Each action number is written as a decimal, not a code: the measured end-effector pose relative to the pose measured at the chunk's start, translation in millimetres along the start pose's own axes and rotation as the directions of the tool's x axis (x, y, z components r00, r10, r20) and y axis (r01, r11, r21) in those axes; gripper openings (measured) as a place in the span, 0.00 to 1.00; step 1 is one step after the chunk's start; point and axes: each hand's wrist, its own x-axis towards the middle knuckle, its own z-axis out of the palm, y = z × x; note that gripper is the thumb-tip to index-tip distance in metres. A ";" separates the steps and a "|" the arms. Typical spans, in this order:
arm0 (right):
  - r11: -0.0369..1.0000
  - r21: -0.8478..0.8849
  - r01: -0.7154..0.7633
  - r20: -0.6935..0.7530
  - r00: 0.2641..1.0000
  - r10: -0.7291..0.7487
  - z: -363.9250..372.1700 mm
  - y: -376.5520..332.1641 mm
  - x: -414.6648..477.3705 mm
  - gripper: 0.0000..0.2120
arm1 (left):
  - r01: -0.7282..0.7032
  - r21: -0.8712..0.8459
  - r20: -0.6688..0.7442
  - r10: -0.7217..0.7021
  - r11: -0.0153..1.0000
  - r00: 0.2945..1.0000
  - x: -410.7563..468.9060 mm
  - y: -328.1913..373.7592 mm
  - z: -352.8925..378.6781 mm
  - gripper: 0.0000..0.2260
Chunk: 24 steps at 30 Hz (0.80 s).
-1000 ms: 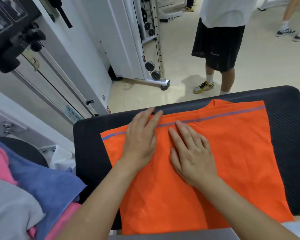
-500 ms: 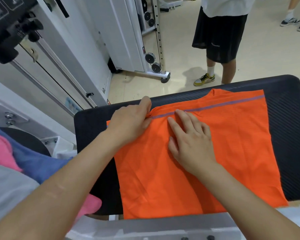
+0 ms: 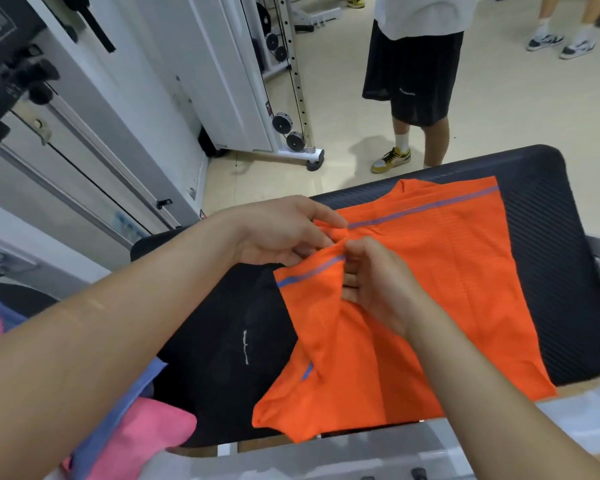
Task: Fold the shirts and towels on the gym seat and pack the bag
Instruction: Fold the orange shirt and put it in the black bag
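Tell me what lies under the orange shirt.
The black gym seat lies under the orange shirt; its bare padding shows on either side. Whether anything else lies beneath the cloth cannot be seen.

We see an orange shirt [image 3: 447, 289] with a thin blue-grey stripe on the black padded bench [image 3: 561, 271]. Its right part lies flat, while its left part is raised off the pad, creased and turned toward the middle. A pink cloth [image 3: 153, 431] and a blue cloth [image 3: 132, 400] lie bunched at the bench's near left edge.
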 end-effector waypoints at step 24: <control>0.810 -0.573 0.123 -0.315 0.879 -0.357 -61.2 -22.1 -48.1 0.12 | -0.155 0.739 -0.175 0.409 0.655 0.896 48.5 -5.6 6.2 0.07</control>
